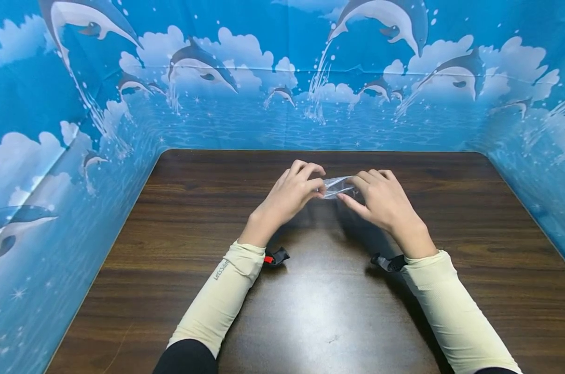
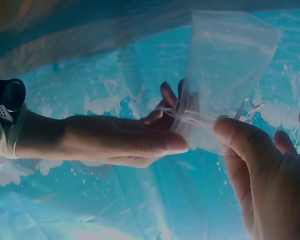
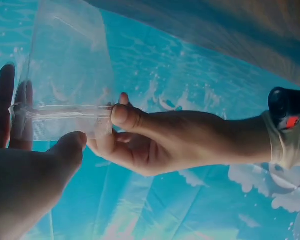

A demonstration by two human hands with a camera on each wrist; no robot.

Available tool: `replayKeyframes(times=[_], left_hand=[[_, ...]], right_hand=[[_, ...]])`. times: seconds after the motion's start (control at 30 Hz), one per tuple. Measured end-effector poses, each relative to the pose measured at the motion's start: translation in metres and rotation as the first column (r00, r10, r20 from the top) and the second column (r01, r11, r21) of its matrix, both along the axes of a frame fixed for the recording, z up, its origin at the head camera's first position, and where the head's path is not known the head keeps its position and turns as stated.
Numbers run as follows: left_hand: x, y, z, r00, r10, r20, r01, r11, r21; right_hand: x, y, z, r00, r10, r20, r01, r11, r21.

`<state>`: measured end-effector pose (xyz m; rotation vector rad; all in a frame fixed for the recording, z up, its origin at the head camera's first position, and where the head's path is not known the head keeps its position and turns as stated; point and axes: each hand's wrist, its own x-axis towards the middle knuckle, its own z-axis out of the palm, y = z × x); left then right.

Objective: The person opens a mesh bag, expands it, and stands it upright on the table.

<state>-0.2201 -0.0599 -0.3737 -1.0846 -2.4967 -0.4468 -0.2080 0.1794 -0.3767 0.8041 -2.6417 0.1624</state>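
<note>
Head view: a clear zip-top bag (image 1: pixel 337 187) is pinched at its top strip by the left hand (image 1: pixel 289 195) and the right hand (image 1: pixel 385 200) above the wooden table (image 1: pixel 474 270). Nothing is seen inside it. Whether the seal is pressed closed cannot be told, so the work is judged midway.

2 hands (image 1: pixel 292 192), 1 clear bag (image 1: pixel 337 187)

Clear plastic bag (image 3: pixel 70 70) held up against a blue sea-print backdrop (image 3: pixel 200 75), zip strip running level. Right hand (image 3: pixel 25 185) near the lens, thumb pressed on the strip's lower edge. Left hand (image 3: pixel 155 137) opposite, pinching the strip's end, black wrist camera (image 3: pixel 286 107) behind it.
</note>
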Motion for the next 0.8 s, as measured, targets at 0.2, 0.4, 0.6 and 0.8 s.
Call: replayKeyframes(times=[0.2,0.4,0.6,0.8], left_hand=[[0.0002,-0.0037,0.0031,0.996,0.034,0.088,-0.035,0.999,0.011],[0.0004,-0.0064,0.0067,0.988,0.065,0.141,-0.068,0.998,0.018],[0.0000,-0.0069,0.0057,0.981,0.059,0.185,-0.065,0.998,0.025],[0.0003,-0.0068,0.0049,0.980,0.076,0.185,-0.082,0.996,0.021]], right_hand=[[-0.0016,0.0004,-0.0002,0.994,0.087,0.072,-0.080,0.993,-0.090],[-0.0041,-0.0004,-0.0030,0.980,0.184,0.071,-0.167,0.966,-0.196],[-0.0037,0.0003,-0.0049,0.972,0.205,0.119,-0.171,0.953,-0.249],[-0.0028,0.0021,-0.0057,0.965,0.231,0.121,-0.192,0.944,-0.268]])
